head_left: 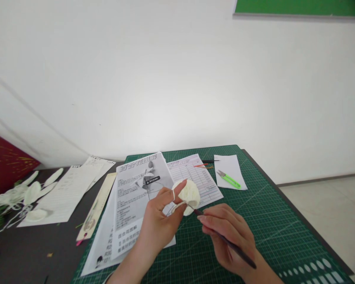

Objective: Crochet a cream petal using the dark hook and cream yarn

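Left grip (159,223) tight on white petal (189,193), right grip (229,236) on dark stylus (242,255); sheets (130,205) beneath, snips (228,180) beyond.

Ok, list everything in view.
green gridded cutting mat: one, green, centre-right
printed black-and-white instruction sheet: one, grey-white, on mat's left
pink-lined paper form: one, white-pink, mat's far middle
green-handled snips: one, green, mat's far side
white petal shapes: several, white, far left
white cupped petal piece: one, white, in left hand
thin dark stick: one, dark, in right hand
left hand: one, grip pinching petal piece
right hand: one, grip around stick
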`<control>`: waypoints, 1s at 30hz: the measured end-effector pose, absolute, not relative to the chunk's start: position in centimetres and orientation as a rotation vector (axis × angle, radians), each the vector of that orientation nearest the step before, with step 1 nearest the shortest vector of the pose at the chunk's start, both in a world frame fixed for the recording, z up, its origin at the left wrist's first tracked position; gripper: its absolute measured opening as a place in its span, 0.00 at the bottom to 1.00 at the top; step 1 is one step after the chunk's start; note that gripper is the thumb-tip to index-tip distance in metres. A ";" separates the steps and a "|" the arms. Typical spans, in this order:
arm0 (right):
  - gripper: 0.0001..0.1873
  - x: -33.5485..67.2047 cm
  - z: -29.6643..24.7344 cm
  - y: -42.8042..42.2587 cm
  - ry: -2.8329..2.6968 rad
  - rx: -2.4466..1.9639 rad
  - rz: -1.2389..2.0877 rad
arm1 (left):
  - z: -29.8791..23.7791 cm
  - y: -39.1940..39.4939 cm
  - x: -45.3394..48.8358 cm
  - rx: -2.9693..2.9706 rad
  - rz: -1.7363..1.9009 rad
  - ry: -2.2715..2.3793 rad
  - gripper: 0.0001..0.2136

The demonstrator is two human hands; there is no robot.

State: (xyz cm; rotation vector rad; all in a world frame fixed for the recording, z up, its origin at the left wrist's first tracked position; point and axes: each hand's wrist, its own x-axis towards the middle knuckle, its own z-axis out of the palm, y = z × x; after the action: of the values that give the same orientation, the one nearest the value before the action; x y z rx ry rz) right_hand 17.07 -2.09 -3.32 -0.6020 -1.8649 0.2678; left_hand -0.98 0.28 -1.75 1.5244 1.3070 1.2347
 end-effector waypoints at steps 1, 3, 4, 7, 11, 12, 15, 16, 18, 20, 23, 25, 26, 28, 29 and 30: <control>0.20 17.3 -3.2 -2.1 -1.863 -0.619 0.311 | -1.5 0.3 -1.0 1.508 1.211 1.314 0.06; 0.18 17.6 -3.1 -2.1 -1.801 -0.635 0.407 | -0.9 0.4 -1.2 1.469 1.122 1.262 0.03; 0.18 17.7 -3.1 -2.0 -1.760 -0.651 0.471 | -0.6 0.5 -1.3 1.446 1.088 1.216 0.03; 0.13 18.0 -3.2 -2.0 -1.598 -0.689 0.674 | -0.1 0.6 -1.9 1.408 0.979 1.105 0.05; 0.06 17.9 -3.3 -1.6 -1.293 -0.699 0.957 | -0.2 0.7 -2.5 1.409 0.825 1.028 0.04; 0.06 17.8 -3.3 -1.4 -1.199 -0.697 1.042 | -0.2 0.7 -2.5 1.417 0.798 1.018 0.04; 0.07 17.4 -3.1 -0.6 -0.918 -0.720 1.310 | -0.1 0.6 -2.4 1.454 0.791 1.030 0.04; 0.08 17.3 -3.1 -0.3 -0.836 -0.739 1.389 | 0.0 0.5 -2.3 1.463 0.813 1.037 0.04; 0.09 17.1 -3.0 0.2 -0.711 -0.767 1.515 | 0.1 0.5 -2.0 1.471 0.883 1.044 0.05; 0.09 16.9 -3.1 0.4 -0.634 -0.777 1.601 | 0.0 0.4 -1.8 1.467 0.960 1.049 0.05; 0.10 16.6 -3.1 0.5 -0.574 -0.775 1.652 | -0.3 0.4 -1.5 1.459 1.061 1.072 0.05; 0.10 16.4 -3.1 0.4 -0.557 -0.770 1.657 | -0.5 0.3 -1.3 1.455 1.117 1.065 0.13; 0.11 16.3 -3.1 0.4 -0.554 -0.770 1.657 | -0.6 0.3 -1.2 1.457 1.144 1.055 0.16; 0.12 16.1 -3.0 0.3 -0.555 -0.775 1.651 | -0.8 0.2 -1.1 1.465 1.187 1.042 0.21; 0.12 16.0 -2.9 0.3 -0.557 -0.779 1.639 | -0.9 0.2 -1.1 1.474 1.203 1.044 0.21; 0.12 15.9 -2.9 0.2 -0.559 -0.783 1.618 | -1.0 0.2 -1.1 1.489 1.216 1.053 0.21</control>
State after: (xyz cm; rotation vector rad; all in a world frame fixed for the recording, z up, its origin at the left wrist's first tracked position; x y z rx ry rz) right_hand 15.92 0.23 -2.85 -0.7827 -0.5593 1.6183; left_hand -1.09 0.22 -1.04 1.4889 1.0531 1.2161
